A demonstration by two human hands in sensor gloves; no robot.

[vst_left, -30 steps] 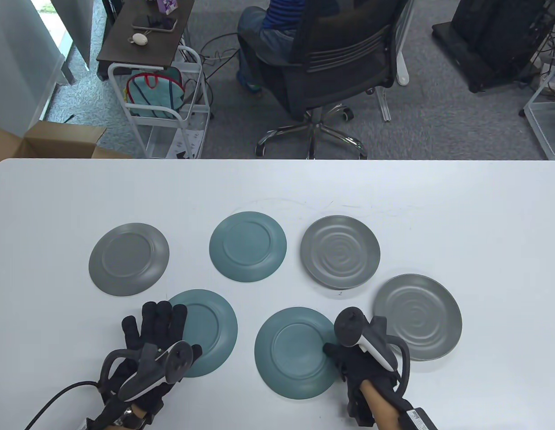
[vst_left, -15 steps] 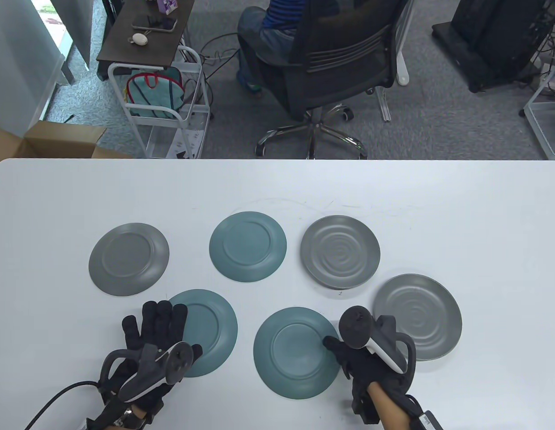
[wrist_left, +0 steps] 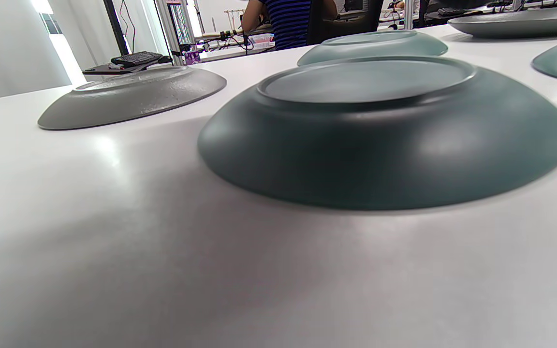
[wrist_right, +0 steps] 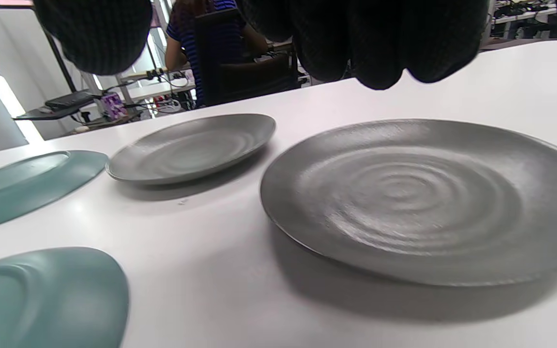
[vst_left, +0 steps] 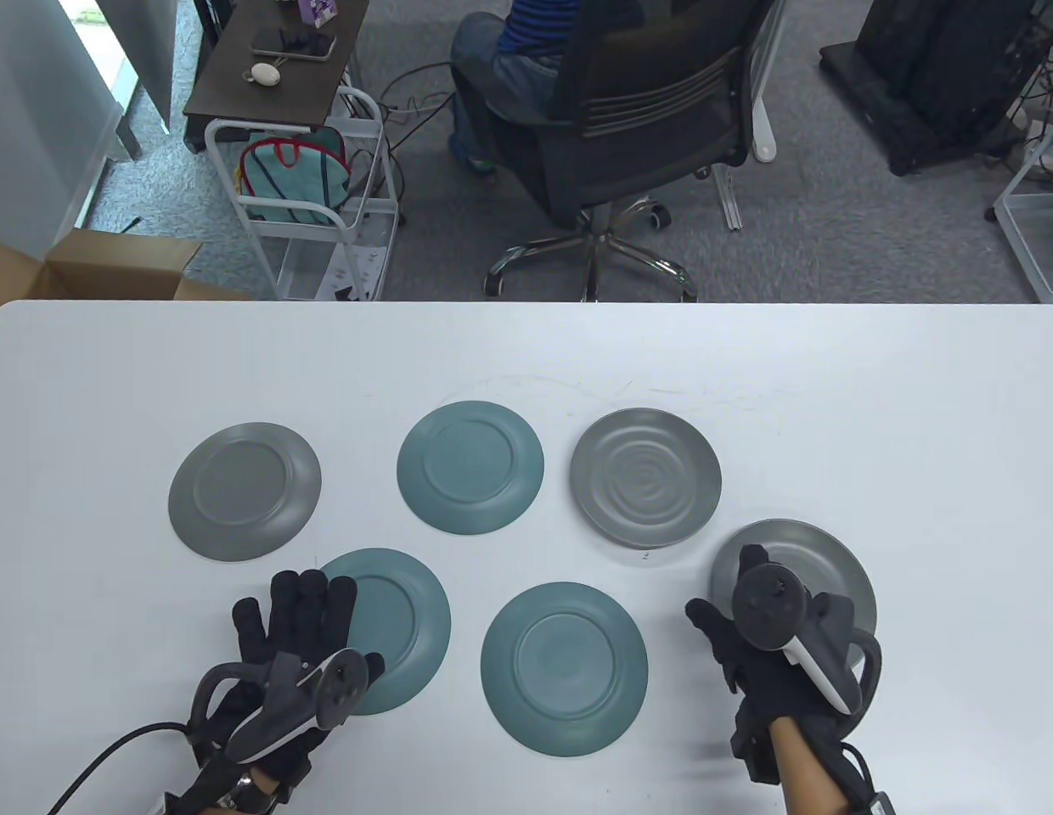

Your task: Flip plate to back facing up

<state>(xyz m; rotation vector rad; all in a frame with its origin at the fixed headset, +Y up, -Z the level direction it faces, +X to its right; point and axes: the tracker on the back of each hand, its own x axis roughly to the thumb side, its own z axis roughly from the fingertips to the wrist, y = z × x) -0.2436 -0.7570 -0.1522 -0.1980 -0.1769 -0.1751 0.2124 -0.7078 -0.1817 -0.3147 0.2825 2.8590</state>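
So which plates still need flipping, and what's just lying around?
For the job:
near grey plate, swirls up, under the right hand
far grey plate, swirls up

Just lying about:
three teal plates, backs up
left grey plate, back up
left hand, resting

Matt plates on a smooth white table

The grey plate [wrist_right: 418, 203] looks matt with rippled rings; the teal plate [wrist_left: 385, 130] has a soft satin sheen; the table [vst_left: 917, 407] is smooth, faintly glossy; gloves [vst_left: 297, 611] are knitted cloth.
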